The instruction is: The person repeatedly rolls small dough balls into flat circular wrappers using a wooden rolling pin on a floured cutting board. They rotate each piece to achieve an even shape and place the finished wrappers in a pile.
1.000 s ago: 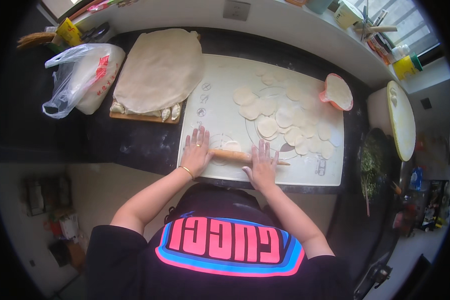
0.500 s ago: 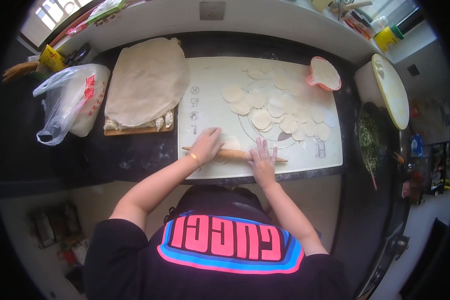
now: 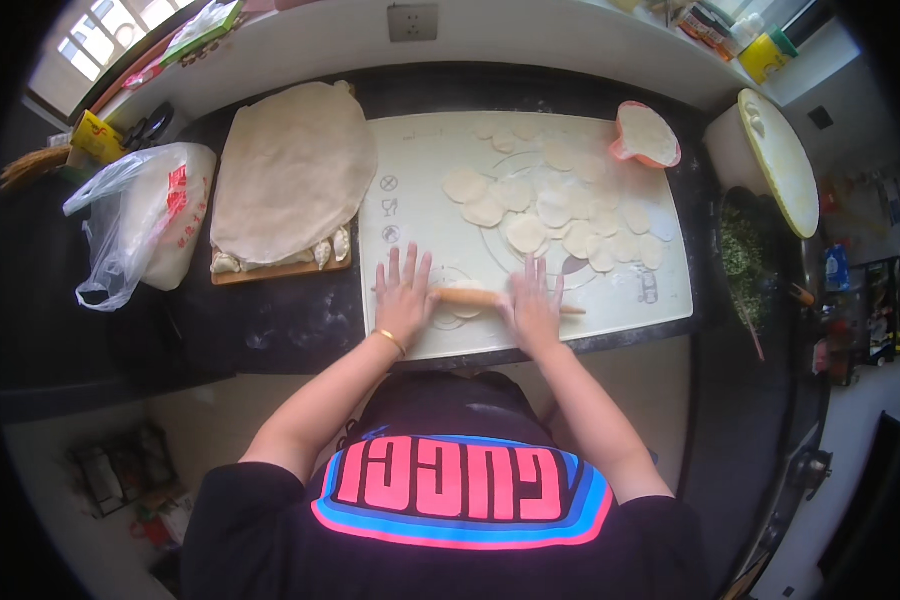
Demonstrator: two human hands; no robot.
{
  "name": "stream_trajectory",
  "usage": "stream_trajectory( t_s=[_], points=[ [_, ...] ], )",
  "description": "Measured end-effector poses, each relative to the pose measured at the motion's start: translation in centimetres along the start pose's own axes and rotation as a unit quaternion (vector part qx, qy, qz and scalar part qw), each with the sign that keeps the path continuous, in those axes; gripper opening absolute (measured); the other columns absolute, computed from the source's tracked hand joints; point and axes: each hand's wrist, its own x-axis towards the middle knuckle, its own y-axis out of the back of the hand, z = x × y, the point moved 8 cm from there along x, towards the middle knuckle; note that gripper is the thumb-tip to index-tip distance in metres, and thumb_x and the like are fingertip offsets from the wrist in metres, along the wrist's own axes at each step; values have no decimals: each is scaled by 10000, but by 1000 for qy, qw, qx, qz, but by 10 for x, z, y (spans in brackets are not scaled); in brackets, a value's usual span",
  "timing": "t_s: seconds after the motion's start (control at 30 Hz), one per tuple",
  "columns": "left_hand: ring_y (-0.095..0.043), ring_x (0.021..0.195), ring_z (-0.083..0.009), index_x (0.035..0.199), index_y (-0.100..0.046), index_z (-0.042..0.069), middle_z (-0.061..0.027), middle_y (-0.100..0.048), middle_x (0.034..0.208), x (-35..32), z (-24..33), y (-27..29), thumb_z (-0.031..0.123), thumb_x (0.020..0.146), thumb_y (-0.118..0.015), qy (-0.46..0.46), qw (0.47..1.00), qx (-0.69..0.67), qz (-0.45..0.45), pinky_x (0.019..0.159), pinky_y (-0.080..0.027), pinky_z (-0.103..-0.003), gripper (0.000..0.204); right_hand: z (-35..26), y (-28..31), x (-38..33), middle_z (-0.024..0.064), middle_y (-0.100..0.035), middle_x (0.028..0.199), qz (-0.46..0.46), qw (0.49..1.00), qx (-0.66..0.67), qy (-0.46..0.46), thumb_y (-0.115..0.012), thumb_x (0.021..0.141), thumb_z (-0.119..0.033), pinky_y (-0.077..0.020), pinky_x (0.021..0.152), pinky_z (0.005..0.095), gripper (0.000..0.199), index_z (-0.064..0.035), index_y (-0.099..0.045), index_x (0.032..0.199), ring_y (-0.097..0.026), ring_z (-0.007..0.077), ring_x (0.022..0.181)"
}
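Observation:
Both my hands press down on a wooden rolling pin [image 3: 467, 296] that lies crosswise near the front of a pale kneading mat [image 3: 610, 312]. My left hand [image 3: 404, 298], with a gold bracelet at its wrist, rests on the pin's left end, fingers stretched forward. On the other end lies my right hand [image 3: 533, 308], palm down and fingers spread. A small round dough wrapper [image 3: 459, 311] shows partly from beneath the pin. Many thin floured dough wrappers [image 3: 526, 235] lie scattered and overlapping beyond my hands.
A coral bowl of flour [image 3: 647, 135] stands at the mat's far right. To the left, a large dough sheet [image 3: 295, 170] covers filled dumplings [image 3: 323, 254] on a wooden board [image 3: 280, 272]. Beyond it sits a plastic bag [image 3: 160, 215]. Chopped greens [image 3: 742, 255] and a lidded pot [image 3: 782, 165] are on the right.
My left hand has shifted left from the dough wrapper and flattened onto the pin's left end, fingers extended. My right hand stays on the pin, its fingers now pointing forward.

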Motion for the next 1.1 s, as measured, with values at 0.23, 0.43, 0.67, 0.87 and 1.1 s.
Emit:
stream_trajectory(
  t_s=[0.23, 0.43, 0.67, 0.87, 1.1],
  points=[
    [-102, 1374, -389, 1416, -179, -2, -189, -114, 1495, 26, -17, -17, 306, 889, -466, 9, 998, -12, -63, 1098, -82, -523, 674, 3, 1, 24, 182, -128, 1495, 43, 998, -42, 19, -563, 825, -393, -45, 1074, 575, 637, -54, -384, 1333, -104, 325, 1390],
    [-114, 1373, -384, 1411, -187, -10, -208, -135, 1485, -6, -14, -7, 314, 891, -465, 14, 997, 0, -81, 1101, -107, -506, 672, -15, 1, 2, 163, -134, 1499, 0, 999, -28, 18, -560, 812, -451, -48, 1070, 584, 681, -65, -382, 1345, -105, 298, 1394],
    [-140, 1371, -369, 1406, -194, -18, -216, -152, 1478, 5, -16, -10, 327, 901, -451, -7, 996, -2, -88, 1095, -124, -509, 663, 10, 2, 6, 153, -168, 1492, -17, 1000, 3, -16, -574, 816, -402, -79, 1082, 549, 633, -80, -398, 1331, -121, 290, 1391],
    [-265, 1310, -398, 1331, -352, -24, -264, -283, 1404, -12, -6, -11, 333, 870, -517, -49, 993, -85, -68, 1060, -234, -481, 606, 11, -5, -42, 141, -264, 1456, 16, 999, 42, 10, -694, 718, -183, -153, 1065, 540, 472, -100, -483, 1132, -242, 291, 1353],
    [-505, 999, -360, 1086, -530, 27, -197, -517, 1097, 41, 34, -30, 161, 769, -634, -64, 961, -223, -152, 862, -429, -405, 359, 9, 5, -46, 98, -355, 1413, 38, 995, 86, 41, -713, 648, -72, -199, 1051, 531, 402, -114, -505, 990, -311, 271, 1328]
  ],
)
